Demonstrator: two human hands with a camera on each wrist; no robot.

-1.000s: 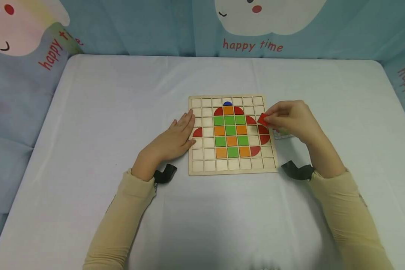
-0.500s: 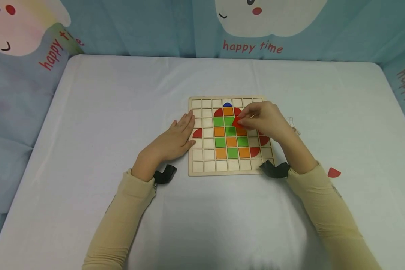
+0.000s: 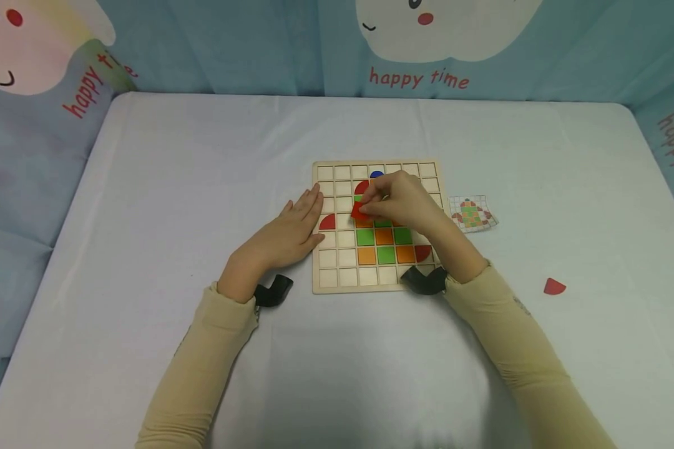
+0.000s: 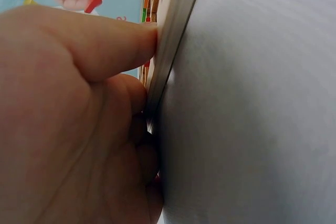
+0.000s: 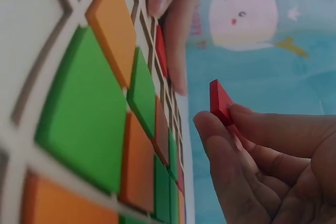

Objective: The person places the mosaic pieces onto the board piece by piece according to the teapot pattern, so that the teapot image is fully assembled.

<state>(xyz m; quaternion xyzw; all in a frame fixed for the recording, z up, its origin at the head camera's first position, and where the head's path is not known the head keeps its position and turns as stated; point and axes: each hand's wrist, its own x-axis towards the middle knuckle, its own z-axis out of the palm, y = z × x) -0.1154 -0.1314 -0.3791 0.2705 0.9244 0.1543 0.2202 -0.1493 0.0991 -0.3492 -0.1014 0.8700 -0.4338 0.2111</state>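
My right hand (image 3: 399, 198) pinches a red tile (image 3: 357, 210) between thumb and fingertips, over the left part of a wooden grid board (image 3: 365, 289). In the right wrist view the tile (image 5: 220, 102) is held up off the board. My left hand (image 3: 283, 237) lies along the board's left edge with fingers extended; the left wrist view has its thumb (image 4: 121, 43) against the board's side. Green and orange squares (image 3: 385, 236) fill the board's middle. A red quarter-circle (image 3: 327, 222) sits near the left hand, a blue half-circle (image 3: 377, 174) at the top. My right hand covers several pieces.
A small printed pattern card (image 3: 472, 214) lies just right of the board. Farther right, a loose red quarter-circle piece (image 3: 554, 287) rests on the white tabletop (image 3: 202, 149). A blue curtain (image 3: 258, 50) hangs behind the table. Black bands (image 3: 274, 291) stick out at both wrists.
My right hand has carried the red tile leftward, from the board's right edge across to its left part. That uncovers the card and the loose red piece. My left hand stays put.
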